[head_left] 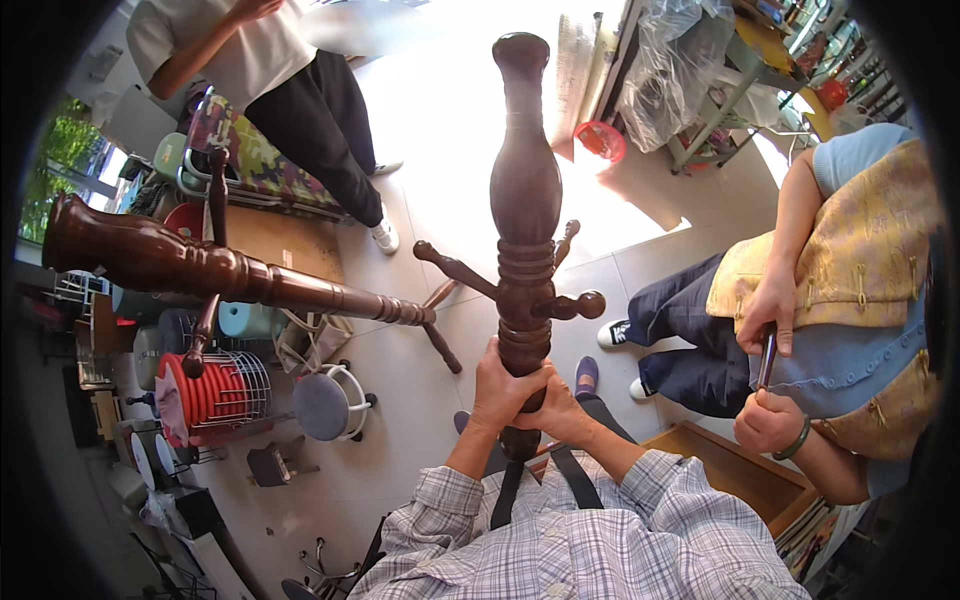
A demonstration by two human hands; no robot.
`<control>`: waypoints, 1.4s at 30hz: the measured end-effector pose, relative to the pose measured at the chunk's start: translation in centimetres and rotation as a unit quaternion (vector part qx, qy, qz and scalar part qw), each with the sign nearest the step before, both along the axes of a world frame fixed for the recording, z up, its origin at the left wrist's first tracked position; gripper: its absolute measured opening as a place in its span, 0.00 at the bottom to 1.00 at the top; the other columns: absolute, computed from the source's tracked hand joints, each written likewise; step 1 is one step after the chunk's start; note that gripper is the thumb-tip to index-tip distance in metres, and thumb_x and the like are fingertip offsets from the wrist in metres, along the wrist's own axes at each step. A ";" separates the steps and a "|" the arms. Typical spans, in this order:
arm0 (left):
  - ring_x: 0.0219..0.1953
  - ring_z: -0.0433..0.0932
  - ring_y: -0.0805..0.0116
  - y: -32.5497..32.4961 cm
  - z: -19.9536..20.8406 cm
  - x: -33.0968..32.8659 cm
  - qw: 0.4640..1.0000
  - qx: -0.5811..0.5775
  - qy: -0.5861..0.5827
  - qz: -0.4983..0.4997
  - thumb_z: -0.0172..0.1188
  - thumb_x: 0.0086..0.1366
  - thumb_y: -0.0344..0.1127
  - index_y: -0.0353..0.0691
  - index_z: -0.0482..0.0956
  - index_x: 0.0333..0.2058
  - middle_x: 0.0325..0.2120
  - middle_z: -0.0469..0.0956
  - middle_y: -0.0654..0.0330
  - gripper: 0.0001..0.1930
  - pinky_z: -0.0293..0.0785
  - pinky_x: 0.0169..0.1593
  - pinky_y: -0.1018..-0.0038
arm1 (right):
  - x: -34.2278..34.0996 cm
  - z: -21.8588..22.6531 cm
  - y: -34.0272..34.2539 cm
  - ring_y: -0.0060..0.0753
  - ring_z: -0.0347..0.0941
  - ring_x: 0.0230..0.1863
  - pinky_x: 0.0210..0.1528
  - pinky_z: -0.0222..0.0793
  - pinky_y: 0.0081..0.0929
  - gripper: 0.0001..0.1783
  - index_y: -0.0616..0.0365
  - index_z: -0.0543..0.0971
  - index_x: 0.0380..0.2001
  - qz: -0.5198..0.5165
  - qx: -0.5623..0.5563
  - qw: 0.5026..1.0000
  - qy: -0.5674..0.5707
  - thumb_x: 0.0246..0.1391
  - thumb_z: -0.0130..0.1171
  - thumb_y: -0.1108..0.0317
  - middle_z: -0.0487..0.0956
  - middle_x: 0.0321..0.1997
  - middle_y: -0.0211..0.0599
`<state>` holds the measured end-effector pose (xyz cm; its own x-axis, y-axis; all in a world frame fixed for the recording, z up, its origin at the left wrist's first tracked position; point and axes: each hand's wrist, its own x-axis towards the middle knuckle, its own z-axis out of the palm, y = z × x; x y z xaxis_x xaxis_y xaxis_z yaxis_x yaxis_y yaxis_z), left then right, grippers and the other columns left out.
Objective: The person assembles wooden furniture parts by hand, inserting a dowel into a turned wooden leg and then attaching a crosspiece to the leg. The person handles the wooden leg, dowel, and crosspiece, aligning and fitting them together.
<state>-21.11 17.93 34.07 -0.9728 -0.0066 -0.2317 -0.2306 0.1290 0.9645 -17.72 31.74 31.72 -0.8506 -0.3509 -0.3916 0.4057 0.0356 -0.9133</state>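
Observation:
A dark reddish-brown turned wooden post (526,185) with side pegs, like part of a coat stand, points away from me and up. My left hand (497,388) and my right hand (560,408) are both wrapped round its narrower part, just below the ringed section. Several pegs stick out above my hands, and the near end reaches close to my shirt. To the left is a second turned wooden stand (290,285) of the same colour, with pegs at both ends; neither hand touches it.
A person (815,290) at the right holds a short dark rod. Another person (310,110) stands far left beside a camouflage-patterned folding seat (232,150). A round grey stool (322,406), a wire basket (245,388), a wooden cabinet (690,445) and a red plastic basket (600,142) stand around.

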 end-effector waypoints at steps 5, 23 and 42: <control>0.45 0.83 0.68 -0.9 -0.7 -0.4 0.997 0.048 -0.041 -0.037 0.78 0.52 0.32 0.34 0.74 0.53 0.44 0.83 0.57 0.31 0.80 0.53 0.68 | -0.5 -1.8 0.3 0.37 0.77 0.58 0.63 0.73 0.36 0.47 0.58 0.67 0.61 0.026 0.030 0.996 0.074 0.37 0.83 0.64 0.77 0.56 0.40; 0.46 0.79 0.71 -3.1 2.9 0.2 0.989 0.026 0.070 -0.126 0.78 0.57 0.34 0.35 0.78 0.54 0.46 0.81 0.60 0.28 0.76 0.52 0.71 | -2.5 -0.7 1.2 0.62 0.76 0.56 0.56 0.75 0.48 0.51 0.59 0.68 0.61 -0.020 0.193 0.934 0.300 0.32 0.83 0.61 0.75 0.56 0.52; 0.57 0.78 0.62 -7.3 2.6 4.0 0.982 0.003 0.148 -0.120 0.78 0.59 0.40 0.37 0.75 0.59 0.56 0.78 0.54 0.32 0.73 0.62 0.64 | -2.2 2.4 -2.0 0.58 0.76 0.53 0.54 0.75 0.48 0.45 0.58 0.70 0.59 0.024 0.101 0.916 0.388 0.38 0.80 0.60 0.76 0.52 0.50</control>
<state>-17.14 10.60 36.68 -0.9711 0.2307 0.0612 0.0954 0.1402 0.9855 -19.90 29.72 34.14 -0.8858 -0.3827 0.2625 -0.3685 0.2364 -0.8991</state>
